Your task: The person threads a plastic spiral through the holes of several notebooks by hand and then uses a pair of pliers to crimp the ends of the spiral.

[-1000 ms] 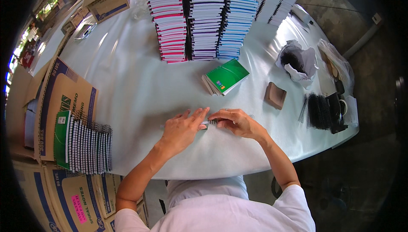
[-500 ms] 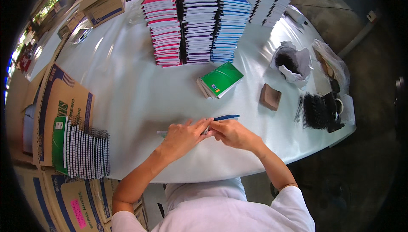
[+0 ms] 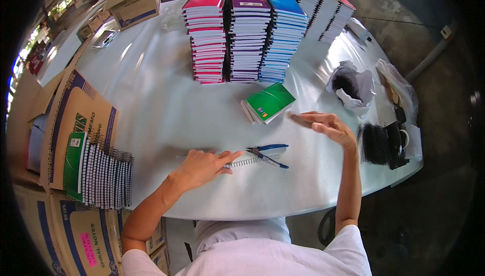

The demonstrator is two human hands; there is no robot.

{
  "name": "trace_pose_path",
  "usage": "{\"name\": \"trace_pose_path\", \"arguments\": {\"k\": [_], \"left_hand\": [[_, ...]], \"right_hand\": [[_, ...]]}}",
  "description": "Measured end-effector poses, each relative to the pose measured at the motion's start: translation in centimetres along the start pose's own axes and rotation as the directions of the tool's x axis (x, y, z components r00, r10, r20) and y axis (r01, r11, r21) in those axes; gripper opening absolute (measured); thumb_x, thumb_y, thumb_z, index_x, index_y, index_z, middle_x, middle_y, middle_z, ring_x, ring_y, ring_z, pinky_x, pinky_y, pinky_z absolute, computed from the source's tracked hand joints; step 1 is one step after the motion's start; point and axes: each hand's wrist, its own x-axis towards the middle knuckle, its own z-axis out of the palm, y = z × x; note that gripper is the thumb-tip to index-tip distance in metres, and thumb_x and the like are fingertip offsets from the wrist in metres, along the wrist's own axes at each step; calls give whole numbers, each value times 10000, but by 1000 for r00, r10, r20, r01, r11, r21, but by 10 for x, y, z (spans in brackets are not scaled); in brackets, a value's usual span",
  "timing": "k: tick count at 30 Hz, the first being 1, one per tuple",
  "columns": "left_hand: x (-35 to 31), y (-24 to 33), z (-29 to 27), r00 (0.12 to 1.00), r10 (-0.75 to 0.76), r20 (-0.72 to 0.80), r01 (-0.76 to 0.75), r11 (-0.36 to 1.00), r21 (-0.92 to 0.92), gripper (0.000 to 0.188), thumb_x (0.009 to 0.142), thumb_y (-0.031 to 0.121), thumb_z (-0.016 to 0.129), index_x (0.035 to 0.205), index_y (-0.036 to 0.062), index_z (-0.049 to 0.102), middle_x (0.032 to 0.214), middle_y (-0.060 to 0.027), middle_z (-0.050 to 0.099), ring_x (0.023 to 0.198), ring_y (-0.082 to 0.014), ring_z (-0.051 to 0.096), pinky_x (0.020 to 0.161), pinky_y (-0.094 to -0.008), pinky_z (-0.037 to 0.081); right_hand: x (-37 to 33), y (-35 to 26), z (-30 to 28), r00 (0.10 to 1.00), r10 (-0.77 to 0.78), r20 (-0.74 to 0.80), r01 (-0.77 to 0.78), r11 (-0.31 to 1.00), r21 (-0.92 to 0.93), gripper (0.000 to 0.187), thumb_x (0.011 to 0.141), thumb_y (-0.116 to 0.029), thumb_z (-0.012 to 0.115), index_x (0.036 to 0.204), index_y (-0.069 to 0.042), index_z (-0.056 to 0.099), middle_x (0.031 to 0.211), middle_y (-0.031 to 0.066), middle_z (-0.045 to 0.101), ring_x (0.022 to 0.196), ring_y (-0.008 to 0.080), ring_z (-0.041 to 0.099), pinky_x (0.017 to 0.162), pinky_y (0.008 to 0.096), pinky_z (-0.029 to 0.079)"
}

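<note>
Covers one end of a wire coil (image 3: 245, 162) with the left hand (image 3: 202, 170), just left of the pliers (image 3: 256, 151); cannot tell whether pinching or only pressing. Clamps a brown block (image 3: 301, 120) in the grip of the right hand (image 3: 331, 127), beyond and right of the pliers. Looks partway done, with loose coil reaching the pliers. Shows coiled pads (image 3: 106, 175) far left of the pliers, apparently threaded already.

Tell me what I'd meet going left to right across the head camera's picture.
Spiral notebooks with a green cover, stack of pink notebooks, blue-handled pliers, brown block, black coils.
</note>
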Motion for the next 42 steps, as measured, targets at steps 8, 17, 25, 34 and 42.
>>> {"name": "trace_pose_path", "arguments": {"k": [8, 17, 25, 34, 42], "left_hand": [[-10, -21, 6, 938, -270, -218, 269, 963, -34, 939, 807, 554, 674, 1541, 203, 206, 1177, -136, 673, 882, -328, 699, 672, -445, 569], [-3, -22, 7, 944, -244, -223, 233, 970, -73, 966, 791, 607, 663, 1546, 212, 206, 1053, -129, 708, 685, -333, 693, 598, -453, 556], [-9, -24, -1, 938, -302, -169, 302, 953, -28, 975, 761, 600, 692, 1541, 242, 229, 1009, -97, 721, 726, -309, 707, 602, -439, 559], [-20, -41, 9, 873, -351, -338, 335, 936, -108, 951, 721, 580, 739, 1519, 328, 287, 1215, -61, 667, 899, -287, 706, 731, -436, 572], [-24, -48, 14, 803, -521, -288, 328, 791, -517, 1049, 681, 330, 858, 1536, 302, 250, 1349, -86, 591, 1058, -295, 669, 853, -405, 553]], "right_hand": [[75, -24, 106, 913, -87, 399, 82, 996, 30, 498, 945, -471, 576, 1245, -84, 669, 1253, 131, 648, 1112, 241, 601, 980, 341, 446], [83, -24, 123, 921, -147, 362, 102, 985, 139, 543, 881, -449, 640, 1210, -18, 675, 1233, 152, 647, 1093, 261, 612, 941, 351, 468], [96, -19, 133, 898, -219, 382, 120, 957, 265, 539, 867, -461, 659, 1215, -49, 682, 1251, 167, 624, 1137, 282, 579, 967, 371, 446], [97, 2, 138, 914, -303, 271, 28, 713, 701, 691, 847, -500, 659, 1157, 117, 648, 1287, 239, 590, 1240, 318, 530, 1056, 399, 396], [109, -27, 142, 934, -56, 354, -40, 965, 259, 649, 826, -479, 679, 1188, 59, 657, 1273, 148, 603, 1135, 259, 564, 982, 363, 412]]}}
